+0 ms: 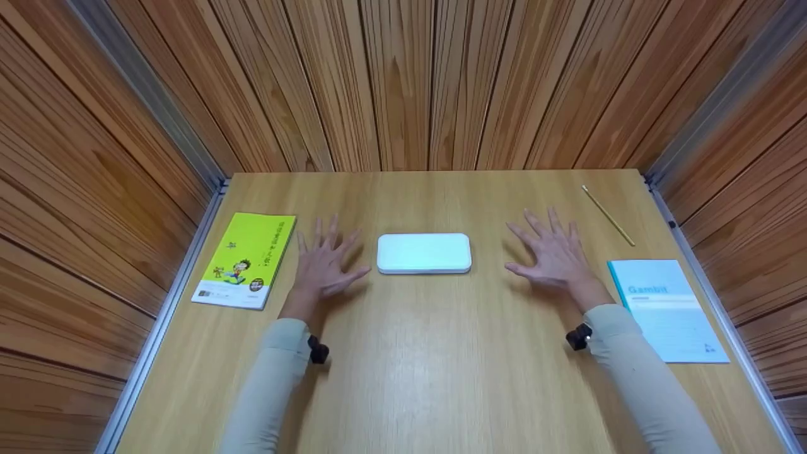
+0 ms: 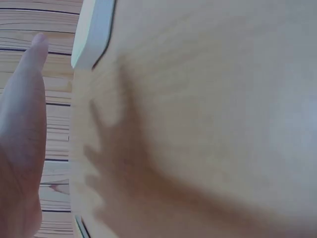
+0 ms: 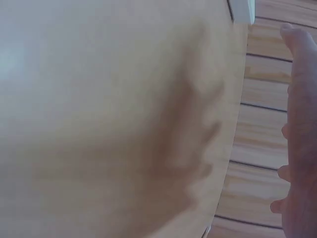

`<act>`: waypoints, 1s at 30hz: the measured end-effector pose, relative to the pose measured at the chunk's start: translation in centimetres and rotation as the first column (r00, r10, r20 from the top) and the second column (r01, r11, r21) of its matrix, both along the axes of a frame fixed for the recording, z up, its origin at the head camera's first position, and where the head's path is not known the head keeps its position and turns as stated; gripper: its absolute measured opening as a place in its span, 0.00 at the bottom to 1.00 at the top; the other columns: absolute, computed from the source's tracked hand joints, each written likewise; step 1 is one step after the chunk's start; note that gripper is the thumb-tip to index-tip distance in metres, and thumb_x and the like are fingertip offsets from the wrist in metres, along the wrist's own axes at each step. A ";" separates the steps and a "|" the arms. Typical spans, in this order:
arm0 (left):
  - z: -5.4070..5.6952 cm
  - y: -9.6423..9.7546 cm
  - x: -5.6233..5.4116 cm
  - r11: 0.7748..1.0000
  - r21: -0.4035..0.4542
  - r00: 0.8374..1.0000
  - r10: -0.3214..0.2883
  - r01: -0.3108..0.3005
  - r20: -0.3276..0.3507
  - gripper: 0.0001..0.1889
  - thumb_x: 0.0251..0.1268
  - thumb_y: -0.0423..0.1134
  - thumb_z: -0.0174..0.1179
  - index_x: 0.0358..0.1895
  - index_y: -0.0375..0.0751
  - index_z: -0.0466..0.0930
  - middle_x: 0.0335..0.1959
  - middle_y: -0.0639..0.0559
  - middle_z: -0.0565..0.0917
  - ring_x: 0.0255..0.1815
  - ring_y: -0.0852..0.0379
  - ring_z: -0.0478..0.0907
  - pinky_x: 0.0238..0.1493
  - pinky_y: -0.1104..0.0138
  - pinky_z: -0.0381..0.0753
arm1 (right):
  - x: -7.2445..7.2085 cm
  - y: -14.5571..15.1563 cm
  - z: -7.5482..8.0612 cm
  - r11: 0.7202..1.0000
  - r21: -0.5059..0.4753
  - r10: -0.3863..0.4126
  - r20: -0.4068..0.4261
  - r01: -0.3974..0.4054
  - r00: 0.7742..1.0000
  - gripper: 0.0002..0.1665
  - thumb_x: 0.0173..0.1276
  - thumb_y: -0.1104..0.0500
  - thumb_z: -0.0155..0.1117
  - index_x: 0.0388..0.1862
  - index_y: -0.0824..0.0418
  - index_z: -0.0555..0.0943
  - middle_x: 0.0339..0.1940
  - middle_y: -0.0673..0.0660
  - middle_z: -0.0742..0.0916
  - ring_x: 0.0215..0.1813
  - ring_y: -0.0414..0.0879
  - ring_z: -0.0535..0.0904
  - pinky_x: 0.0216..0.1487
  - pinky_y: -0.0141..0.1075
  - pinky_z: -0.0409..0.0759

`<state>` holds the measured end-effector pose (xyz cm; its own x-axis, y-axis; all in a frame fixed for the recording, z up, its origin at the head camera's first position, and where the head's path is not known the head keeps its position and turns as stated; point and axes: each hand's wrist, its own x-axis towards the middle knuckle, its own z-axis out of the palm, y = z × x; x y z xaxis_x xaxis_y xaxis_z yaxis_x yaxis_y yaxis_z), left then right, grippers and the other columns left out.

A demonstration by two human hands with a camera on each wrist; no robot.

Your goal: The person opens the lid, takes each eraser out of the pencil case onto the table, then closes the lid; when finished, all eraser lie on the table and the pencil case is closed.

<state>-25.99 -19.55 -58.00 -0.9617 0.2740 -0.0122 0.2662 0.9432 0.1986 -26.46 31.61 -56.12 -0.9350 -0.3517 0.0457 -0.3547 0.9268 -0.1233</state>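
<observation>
A white rounded case [image 1: 423, 253] lies on the table between the two hands. To its left my left hand [image 1: 323, 265] hovers over the wood, fingers spread wide, holding nothing. My right hand [image 1: 555, 255] is spread the same way on the other side, also holding nothing. Both cast shadows on the tabletop. In the left wrist view the thumb [image 2: 27, 99] points toward a corner of the case [image 2: 94, 34]. The right wrist view has the hand [image 3: 302, 129] at its right edge, with an end of the case [image 3: 241, 11] at the top.
A yellow-green book [image 1: 243, 258] with a cartoon child lies left of the left hand. On the right are a light blue "Gambit" notebook [image 1: 668, 315] and, behind it, a thin gold-coloured stick [image 1: 608, 215]. Wooden panel walls [image 1: 403, 88] enclose the table [image 1: 429, 391].
</observation>
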 end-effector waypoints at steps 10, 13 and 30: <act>-0.4 2.5 -0.6 0.990 0.136 1.000 -0.025 0.024 0.007 0.55 0.67 0.81 0.59 0.93 0.64 0.55 0.97 0.40 0.49 0.98 0.29 0.41 0.87 0.19 0.38 | -0.8 -4.4 0.1 0.997 -0.038 0.070 0.013 -0.069 0.997 0.59 0.70 0.22 0.65 0.94 0.39 0.59 0.98 0.63 0.57 0.95 0.78 0.47 0.85 0.85 0.48; -0.6 3.1 -0.8 0.983 0.180 0.999 -0.034 0.033 0.004 0.57 0.65 0.80 0.63 0.93 0.63 0.56 0.96 0.38 0.53 0.97 0.29 0.44 0.86 0.18 0.40 | -0.9 -5.6 0.2 0.993 -0.072 0.096 0.033 -0.094 0.995 0.59 0.71 0.24 0.67 0.95 0.39 0.59 0.98 0.63 0.56 0.96 0.77 0.46 0.86 0.84 0.47; -1.9 5.1 -1.3 0.871 0.491 0.998 -0.039 0.009 0.052 0.57 0.58 0.65 0.83 0.89 0.58 0.65 0.93 0.40 0.61 0.94 0.35 0.58 0.88 0.24 0.49 | -1.7 -10.0 0.5 0.922 -0.301 0.260 0.020 -0.242 0.965 0.60 0.69 0.32 0.78 0.93 0.47 0.65 0.95 0.68 0.63 0.95 0.76 0.53 0.89 0.77 0.53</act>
